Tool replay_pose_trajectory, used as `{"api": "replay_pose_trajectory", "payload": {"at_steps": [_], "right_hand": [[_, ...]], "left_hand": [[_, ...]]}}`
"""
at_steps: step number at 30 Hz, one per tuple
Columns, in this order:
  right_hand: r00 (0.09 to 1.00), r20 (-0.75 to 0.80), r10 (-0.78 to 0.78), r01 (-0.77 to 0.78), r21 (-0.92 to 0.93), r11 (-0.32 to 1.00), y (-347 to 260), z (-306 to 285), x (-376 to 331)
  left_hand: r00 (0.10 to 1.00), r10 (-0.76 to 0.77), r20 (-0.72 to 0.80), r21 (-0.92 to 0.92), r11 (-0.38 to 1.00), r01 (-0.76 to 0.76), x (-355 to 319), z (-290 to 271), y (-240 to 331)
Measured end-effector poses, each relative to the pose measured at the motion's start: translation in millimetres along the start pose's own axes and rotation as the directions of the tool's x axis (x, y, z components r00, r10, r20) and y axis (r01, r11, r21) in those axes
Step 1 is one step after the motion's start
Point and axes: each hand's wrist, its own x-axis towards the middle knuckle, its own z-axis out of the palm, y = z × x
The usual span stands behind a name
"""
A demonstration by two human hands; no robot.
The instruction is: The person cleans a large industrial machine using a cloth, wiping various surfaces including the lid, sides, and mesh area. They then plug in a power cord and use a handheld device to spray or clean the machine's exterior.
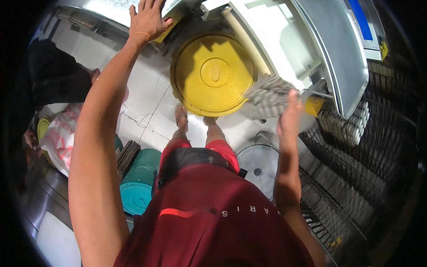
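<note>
Cloth: a grey-and-white striped rag (268, 97), bunched up, pressed against the lower edge of a white machine panel (284, 40), just right of the yellow lid.
Right hand: the right hand (289, 118) is closed on the rag from below, fingers wrapped into the fabric; it is blurred, so the exact finger grip is hard to make out.
Left hand: the left hand (149, 18) is stretched far forward, spread flat with fingers apart on a shiny metal surface (106, 11) at the top of the view, holding nothing.
Yellow lid: a round yellow lid (213, 73) on a bucket standing on the floor, directly ahead of the person's bare feet (195, 120), between the two arms.
Cream tube: a pale cylindrical bar (247, 42) runs diagonally along the machine's edge down towards the rag.
Machine top: a sloping grey metal cover (338, 49) to the right of the white panel.
Right side: a row of stacked pale cylinders (349, 124) under the cover, dark racks beyond.
Floor nearby: a white round fan grille (258, 164) by the right forearm; a teal bucket lid (135, 196) and a printed white sack (62, 138) on the left.
</note>
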Motion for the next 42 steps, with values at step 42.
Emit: {"api": "replay_pose_trajectory", "payload": {"at_steps": [42], "right_hand": [[0.693,0.222,-0.686,0.405,-0.907,0.116,58.0,43.3,295.8]], "left_hand": [[0.998,0.031,-0.054,0.050,0.998,-0.028,4.4,16.2,-0.4]]}}
